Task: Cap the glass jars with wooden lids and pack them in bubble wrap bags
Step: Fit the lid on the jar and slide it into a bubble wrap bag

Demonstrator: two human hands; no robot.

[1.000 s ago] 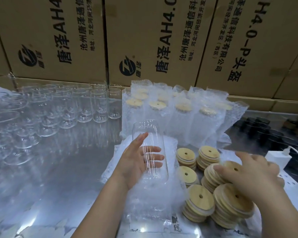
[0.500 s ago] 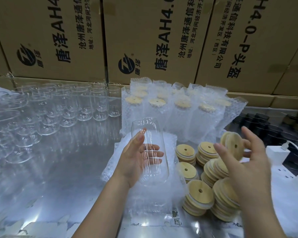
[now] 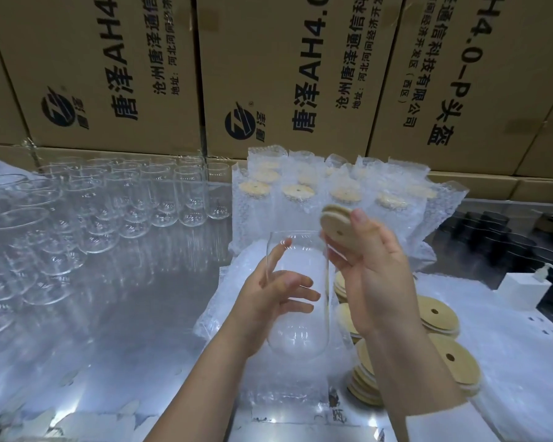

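Left hand: I see my left hand (image 3: 270,298) wrapped around a clear, tall glass jar (image 3: 297,295), thumb on the near wall and the fingers (image 3: 296,293) curled behind it, showing through the glass. The grip is closed on the jar.
Glass jar: upright, mouth up and uncapped, raised above the white bubble wrap bags (image 3: 268,371) lying flat at the centre of the tabletop.
Right hand: my right hand (image 3: 374,275) pinches a round, pale wooden lid with a small hole (image 3: 337,229) between thumb and fingers, closed on its edge.
Wooden lid: tilted steeply, its face turned toward me, just beside the jar's rim on the right and slightly above it; I cannot tell whether it touches the glass.
Spare lids: several short stacks of round wooden lids (image 3: 441,317) sit on the tabletop to the right of the jar, partly hidden behind my right forearm.
Packed jars: a cluster of capped jars in bubble wrap bags (image 3: 332,199) stands upright behind my hands, against the boxes.
Empty jars: rows of clear glass jars without lids (image 3: 115,205) fill the left part of the silver tabletop (image 3: 147,301).
Background: brown cardboard boxes with black printing (image 3: 268,74) are stacked along the far edge.
Right edge: a white power strip with a cable (image 3: 530,282) lies near the lid stacks.
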